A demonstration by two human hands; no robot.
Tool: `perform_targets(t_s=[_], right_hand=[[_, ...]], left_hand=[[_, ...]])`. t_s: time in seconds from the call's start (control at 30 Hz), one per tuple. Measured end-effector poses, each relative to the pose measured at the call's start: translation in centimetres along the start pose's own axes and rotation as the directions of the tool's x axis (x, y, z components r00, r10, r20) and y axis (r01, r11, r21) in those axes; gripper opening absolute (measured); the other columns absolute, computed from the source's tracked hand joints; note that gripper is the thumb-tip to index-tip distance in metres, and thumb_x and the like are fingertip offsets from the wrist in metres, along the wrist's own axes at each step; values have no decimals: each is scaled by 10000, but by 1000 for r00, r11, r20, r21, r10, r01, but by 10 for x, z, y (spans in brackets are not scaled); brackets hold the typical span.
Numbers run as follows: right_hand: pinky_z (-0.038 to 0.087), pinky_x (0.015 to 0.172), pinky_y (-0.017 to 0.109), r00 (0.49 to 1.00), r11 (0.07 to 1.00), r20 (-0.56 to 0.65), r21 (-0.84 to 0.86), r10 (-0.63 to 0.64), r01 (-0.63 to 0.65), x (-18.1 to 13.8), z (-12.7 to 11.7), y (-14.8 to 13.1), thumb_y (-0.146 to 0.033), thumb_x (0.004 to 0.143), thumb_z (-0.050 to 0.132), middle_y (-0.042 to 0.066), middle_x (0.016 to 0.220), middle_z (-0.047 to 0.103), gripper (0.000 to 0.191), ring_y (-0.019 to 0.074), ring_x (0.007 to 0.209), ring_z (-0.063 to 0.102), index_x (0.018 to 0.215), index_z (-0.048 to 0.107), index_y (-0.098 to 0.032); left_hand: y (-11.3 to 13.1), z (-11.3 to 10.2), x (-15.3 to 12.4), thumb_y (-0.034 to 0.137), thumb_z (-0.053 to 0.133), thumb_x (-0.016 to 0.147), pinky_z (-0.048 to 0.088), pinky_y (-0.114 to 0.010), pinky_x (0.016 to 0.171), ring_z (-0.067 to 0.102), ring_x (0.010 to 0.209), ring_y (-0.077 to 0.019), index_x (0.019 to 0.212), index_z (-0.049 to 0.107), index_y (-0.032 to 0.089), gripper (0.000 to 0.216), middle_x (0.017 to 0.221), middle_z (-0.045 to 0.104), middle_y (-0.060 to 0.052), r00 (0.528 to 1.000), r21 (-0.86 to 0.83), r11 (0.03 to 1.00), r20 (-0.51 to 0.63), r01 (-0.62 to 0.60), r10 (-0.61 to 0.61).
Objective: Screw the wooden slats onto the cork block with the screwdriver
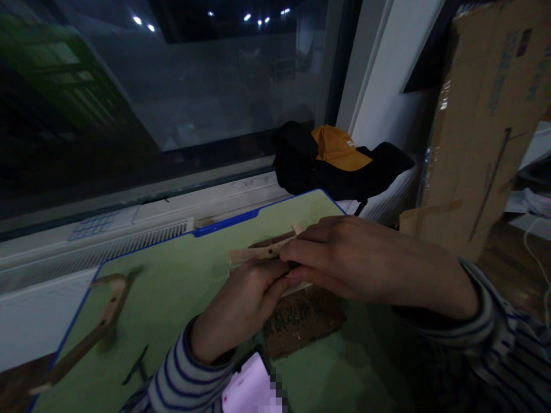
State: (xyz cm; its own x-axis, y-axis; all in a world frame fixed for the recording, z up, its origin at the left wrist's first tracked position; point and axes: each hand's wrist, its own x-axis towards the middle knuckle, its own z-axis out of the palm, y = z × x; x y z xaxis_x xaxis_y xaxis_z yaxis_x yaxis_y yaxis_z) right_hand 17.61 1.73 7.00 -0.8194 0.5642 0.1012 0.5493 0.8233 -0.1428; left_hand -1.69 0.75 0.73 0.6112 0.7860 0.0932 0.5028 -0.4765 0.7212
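Note:
Both my hands meet over a green mat (181, 292) with a blue edge. My left hand (241, 307) is closed, its fingertips pinching the underside of a small pale wooden piece with holes (258, 250). My right hand (344, 258) lies across the same wooden piece from the right, fingers pressed together on top of it. Much of the piece is hidden under my hands. Just below them a brown wooden board with carved marks (301, 324) lies on the mat.
A curved wooden part (103, 318) and a small dark tool (138, 364) lie on the mat's left. A lit phone (252, 387) sits at the near edge. A black bag with an orange cap (338, 149) rests on the windowsill; a cardboard box (482, 126) stands right.

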Motion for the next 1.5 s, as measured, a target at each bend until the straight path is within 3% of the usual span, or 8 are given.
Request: perform_targets(t_s=[0.17, 0.4, 0.57, 0.93, 1.23, 1.33, 1.5], right_hand=[[464, 718, 345, 1000, 1000, -12, 13, 2, -2, 0, 0, 0, -306, 945, 452, 70, 900, 666, 191, 219, 850, 628, 1064, 534, -181], [463, 704, 348, 1000, 1000, -16, -5, 25, -26, 0, 0, 0, -293, 948, 438, 75, 883, 665, 194, 220, 829, 628, 1048, 551, -171], [468, 796, 363, 999, 999, -26, 46, -18, 19, -1, -2, -1, -273, 955, 424, 78, 1031, 653, 303, 213, 949, 612, 1240, 498, -199], [462, 730, 349, 1000, 1000, -14, 7, 1, -1, 0, -2, 0, -304, 947, 445, 73, 907, 669, 236, 221, 858, 622, 1111, 552, -173], [456, 762, 352, 1000, 1000, -30, 27, 2, -2, 0, 1, 1, -279, 956, 426, 71, 925, 658, 210, 201, 875, 613, 1073, 559, -166], [454, 749, 348, 999, 1000, -49, 18, -6, 7, 0, 1, 1, -287, 944, 450, 72, 938, 660, 224, 202, 882, 610, 1096, 568, -172], [449, 716, 313, 996, 998, -68, 9, -59, 59, -2, -2, -1, -232, 935, 457, 75, 958, 660, 247, 180, 866, 608, 1143, 576, -174]], left_hand=[[-1, -2, 2, 284, 463, 936, 454, -282, 760, 646, 894, -172, 889, 655, 194, 217, 971, 710, -19, 999, 4, 1000, 20, 27, -27], [-2, 4, 2, 276, 601, 853, 463, -269, 705, 657, 804, -163, 883, 688, 226, 105, 873, 721, 20, 991, -89, 989, -57, 119, -125], [-3, 6, 0, 297, 544, 892, 470, -275, 718, 657, 804, -167, 857, 693, 212, 176, 859, 722, 1, 992, -87, 992, -76, 95, -102], [-2, 2, 1, 294, 451, 941, 495, -268, 751, 656, 950, -177, 949, 670, 201, 238, 1022, 717, -26, 999, -33, 998, 29, 47, -46], [-3, 4, 2, 250, 614, 842, 485, -274, 675, 659, 752, -168, 851, 701, 193, 104, 832, 722, -10, 994, -71, 994, -65, 83, -88], [-1, 4, 2, 255, 578, 869, 477, -283, 697, 657, 766, -170, 806, 701, 186, 154, 829, 725, -18, 995, -27, 998, -81, 59, -61], [-2, 3, 2, 251, 543, 893, 477, -303, 790, 655, 872, -180, 898, 701, 207, 163, 944, 725, -22, 998, -1, 1000, -53, 16, -16]])
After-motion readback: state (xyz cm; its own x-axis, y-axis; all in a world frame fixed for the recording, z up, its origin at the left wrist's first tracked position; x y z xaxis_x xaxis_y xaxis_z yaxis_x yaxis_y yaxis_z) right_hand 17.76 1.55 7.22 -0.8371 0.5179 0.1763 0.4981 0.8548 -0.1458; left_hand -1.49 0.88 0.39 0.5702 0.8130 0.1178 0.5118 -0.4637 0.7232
